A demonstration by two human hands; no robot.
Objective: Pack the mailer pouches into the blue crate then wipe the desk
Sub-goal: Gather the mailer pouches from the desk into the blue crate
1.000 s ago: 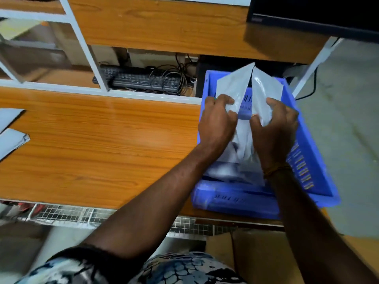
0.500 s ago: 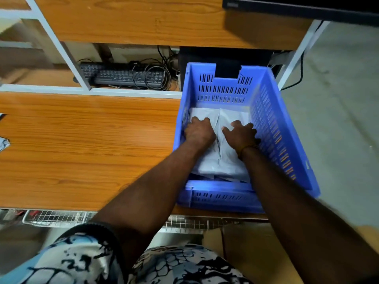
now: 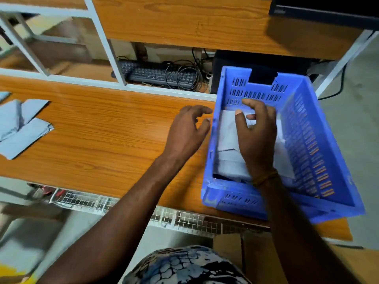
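Observation:
The blue crate (image 3: 320, 144) stands on the right end of the wooden desk (image 3: 98, 140). White mailer pouches (image 3: 227, 144) lie flat inside it. My right hand (image 3: 256, 132) hovers over them inside the crate, fingers spread and holding nothing. My left hand (image 3: 188, 130) is outside the crate over the desk, just left of the crate's wall, fingers apart and empty. More grey-white mailer pouches (image 3: 22, 126) lie loose at the desk's far left edge.
A black keyboard (image 3: 158, 73) with tangled cables sits on a lower shelf behind the desk. White frame posts (image 3: 106, 46) rise at the back. A wire mesh tray (image 3: 131, 206) runs under the desk's front edge. A dark monitor base (image 3: 324, 11) is at top right.
Both hands let go of the pouches pressed into the crate. My left hand came out leftward over the desk and my right hand lifted. The view swung left, showing the loose pouches.

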